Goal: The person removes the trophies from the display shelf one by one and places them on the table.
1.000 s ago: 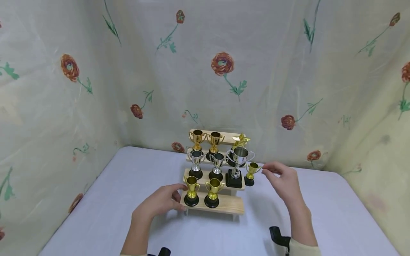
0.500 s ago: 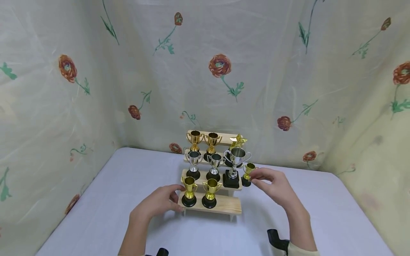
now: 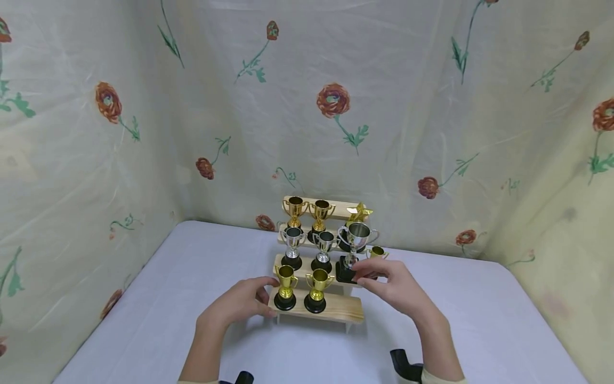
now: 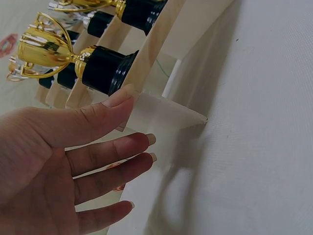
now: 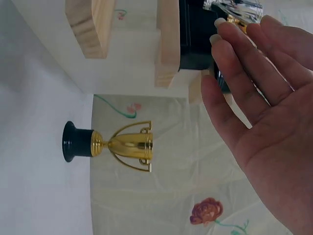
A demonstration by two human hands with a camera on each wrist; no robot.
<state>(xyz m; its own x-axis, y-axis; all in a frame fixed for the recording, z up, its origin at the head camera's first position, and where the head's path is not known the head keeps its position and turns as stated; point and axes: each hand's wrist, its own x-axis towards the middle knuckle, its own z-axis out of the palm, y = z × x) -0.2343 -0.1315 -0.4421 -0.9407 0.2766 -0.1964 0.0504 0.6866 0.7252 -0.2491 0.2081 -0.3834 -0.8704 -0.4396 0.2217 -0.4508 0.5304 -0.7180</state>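
Note:
My left hand [image 3: 235, 305] is at the left end of the lowest step of a tiered wooden stand [image 3: 342, 308]. Its thumb [image 4: 120, 95] touches the step's end beside a small gold trophy cup [image 4: 44, 46], while the other fingers extend loosely below. My right hand [image 3: 395, 290] is at the large silver trophy cup [image 3: 358, 234] on the second step. In the right wrist view its fairly straight fingers [image 5: 232, 58] lie beside that cup's black base [image 5: 193, 39]. A separate gold trophy cup [image 5: 132, 146] stands upright on the table, partly hidden behind the hand in the head view.
Another gold cup [image 3: 318, 282] shares the lowest step. Two smaller silver cups [image 3: 323, 242] stand on the second step. Higher up are two gold cups [image 3: 320, 210] and a gold star trophy [image 3: 360, 212]. A flowered curtain [image 3: 393, 80] hangs behind the white table [image 3: 192, 277].
My right hand has moved left, from beside the separate gold cup to the large silver cup's base. My left hand stays at the stand's end.

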